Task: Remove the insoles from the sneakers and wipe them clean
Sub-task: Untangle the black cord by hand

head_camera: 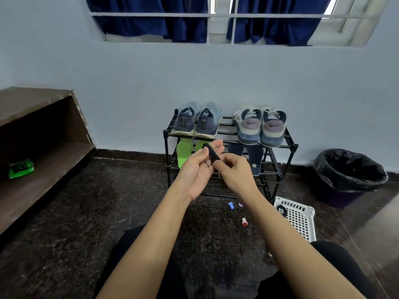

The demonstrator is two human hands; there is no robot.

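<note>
Shoe rack [165,147] far centre, against wall. Two pairs of sneakers [260,127] on top shelf. Insoles out, on shelf below, long axes near-far: green insoles [183,153] far-left, partly behind left hand [197,169]; dark insoles [254,158] just right of right hand [234,169]. Left palm up, fingers relaxed. Right pinches black band [210,151] lying on left fingers. Judged: right hand nearer dark pair.

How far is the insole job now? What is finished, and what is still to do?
Done, it seems: the green insoles and dark blue insoles stand on the rack's lower level, below the blue sneakers and grey sneakers. In hand: the right hand pinches a small black item against the left hand, no insole. Left: wiping cannot be judged; the green pack lies on the wooden shelf.
</note>
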